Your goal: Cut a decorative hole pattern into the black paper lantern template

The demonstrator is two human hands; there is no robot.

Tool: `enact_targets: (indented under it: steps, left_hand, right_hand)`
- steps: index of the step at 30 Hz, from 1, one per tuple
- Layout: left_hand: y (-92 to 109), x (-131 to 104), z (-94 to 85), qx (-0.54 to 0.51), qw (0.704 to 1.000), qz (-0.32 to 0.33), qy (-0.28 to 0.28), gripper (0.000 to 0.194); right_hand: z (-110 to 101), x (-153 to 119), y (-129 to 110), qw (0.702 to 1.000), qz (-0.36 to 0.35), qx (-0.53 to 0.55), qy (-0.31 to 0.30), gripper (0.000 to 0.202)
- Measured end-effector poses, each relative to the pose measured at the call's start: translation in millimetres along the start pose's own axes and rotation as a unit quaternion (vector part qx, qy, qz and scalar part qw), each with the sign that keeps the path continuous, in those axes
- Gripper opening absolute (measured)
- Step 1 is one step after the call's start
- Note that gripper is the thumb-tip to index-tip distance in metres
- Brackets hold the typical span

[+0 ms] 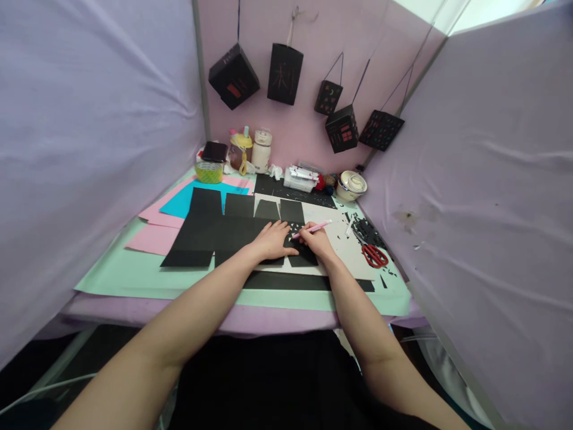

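A black card cut-out with flaps [242, 236] lies across the white board [326, 272]. Flat on its right part rests my left hand [272, 240], fingers stretched out and pressing the card. Pinched in my right hand [316, 239] is a slim pink craft knife [319, 226], its tip down at the card just right of my left fingers. Small light cut-out shapes show in the card around that tip. The tip itself is too small to see clearly.
Red-handled scissors [375, 255] and black paper scraps [367, 230] lie on the right. Pink paper [152, 239] and blue paper [176, 203] lie left. Behind stand a green tape roll [209, 172], a white bottle [262, 152] and a lidded bowl [351, 186]. Several black lanterns [285, 74] hang above.
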State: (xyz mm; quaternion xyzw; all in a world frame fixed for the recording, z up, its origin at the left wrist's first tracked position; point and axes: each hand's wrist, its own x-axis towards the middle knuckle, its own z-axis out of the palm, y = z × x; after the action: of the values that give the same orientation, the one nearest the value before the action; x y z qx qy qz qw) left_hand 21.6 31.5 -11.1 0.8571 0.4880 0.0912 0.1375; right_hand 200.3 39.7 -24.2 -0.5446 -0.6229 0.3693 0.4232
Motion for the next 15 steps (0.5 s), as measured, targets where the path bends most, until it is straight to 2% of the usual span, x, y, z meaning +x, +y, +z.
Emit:
enact_targets:
  steps: [3, 8, 12, 15]
  left_hand:
    - [-0.1, 0.1, 0.2, 0.001, 1.0, 0.002, 0.001, 0.086]
    - [-1.1, 1.0, 1.5, 0.002, 1.0, 0.006, 0.006, 0.084]
    - [-1.3, 0.7, 1.3, 0.002, 1.0, 0.004, 0.006, 0.083]
    - [-0.6, 0.1, 0.4, 0.002, 1.0, 0.004, 0.004, 0.083]
  right_hand:
    - [-0.5, -1.3, -1.1, 1.0, -0.008, -0.004, 0.015, 0.006]
    - [-0.7, -3.6, -3.6, 1.0, -0.019, 0.003, -0.019, 0.005]
    - [-0.7, -3.6, -3.5, 1.0, -0.009, 0.004, -0.001, 0.004]
    - [-1.1, -4.1, -3.1, 1.0, -0.016, 0.004, -0.01, 0.004]
